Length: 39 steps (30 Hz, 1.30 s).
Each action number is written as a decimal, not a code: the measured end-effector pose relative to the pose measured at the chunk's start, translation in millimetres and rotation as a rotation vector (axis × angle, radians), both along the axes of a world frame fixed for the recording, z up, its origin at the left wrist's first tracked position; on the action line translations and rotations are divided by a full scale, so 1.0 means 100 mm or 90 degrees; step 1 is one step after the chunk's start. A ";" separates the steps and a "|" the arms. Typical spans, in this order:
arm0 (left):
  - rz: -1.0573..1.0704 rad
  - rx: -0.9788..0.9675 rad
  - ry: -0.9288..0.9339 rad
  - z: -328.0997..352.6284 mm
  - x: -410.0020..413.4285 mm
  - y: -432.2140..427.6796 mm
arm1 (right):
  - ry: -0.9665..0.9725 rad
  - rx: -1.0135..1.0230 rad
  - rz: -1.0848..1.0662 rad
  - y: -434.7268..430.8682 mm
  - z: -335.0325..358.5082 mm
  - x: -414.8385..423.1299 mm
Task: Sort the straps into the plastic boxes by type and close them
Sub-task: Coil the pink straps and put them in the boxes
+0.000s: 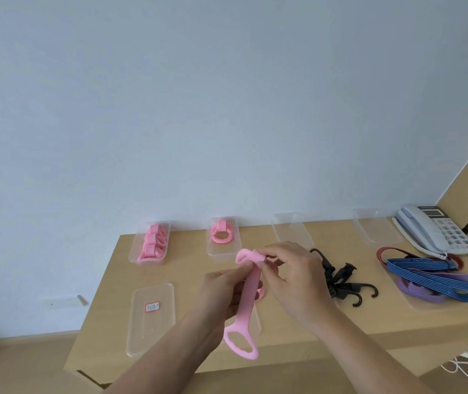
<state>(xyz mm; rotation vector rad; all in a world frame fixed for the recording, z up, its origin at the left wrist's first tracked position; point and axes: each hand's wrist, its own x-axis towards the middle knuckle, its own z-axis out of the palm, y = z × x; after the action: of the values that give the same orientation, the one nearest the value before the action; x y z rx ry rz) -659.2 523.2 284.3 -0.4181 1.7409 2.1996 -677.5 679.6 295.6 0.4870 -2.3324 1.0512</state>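
Observation:
Both my hands hold a long pink strap (246, 305) above the table's middle. My left hand (222, 291) pinches its upper stretch, and my right hand (295, 275) pinches the rolled top end; the looped end hangs down. A second pink strap (260, 293) lies on the table partly behind the held one. Along the back stand four clear boxes: one (141, 258) full of rolled pink straps, one (221, 254) with a single rolled pink strap, and two empty ones (292, 231) (376, 230).
A clear lid (151, 319) with a red label lies at the front left. Black hooked straps (340, 280) lie right of my hands. Blue striped (437, 275), purple (414, 290) and red (383, 253) straps sit on another lid. A white telephone (437, 228) stands at the back right.

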 end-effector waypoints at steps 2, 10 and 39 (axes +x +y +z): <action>0.001 0.009 0.000 0.01 -0.01 -0.01 | 0.005 -0.001 0.006 -0.01 -0.02 0.01; -0.031 0.041 0.043 0.01 0.00 -0.06 | 0.052 0.023 0.031 -0.07 -0.09 0.01; -0.155 -0.094 0.034 0.02 -0.06 -0.26 | -0.146 0.022 0.027 -0.03 0.07 0.05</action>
<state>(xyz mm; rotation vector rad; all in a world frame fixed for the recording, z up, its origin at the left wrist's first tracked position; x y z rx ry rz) -665.4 496.9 286.3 -0.1690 1.8792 1.9378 -672.4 676.9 302.4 0.4518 -2.5537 1.1402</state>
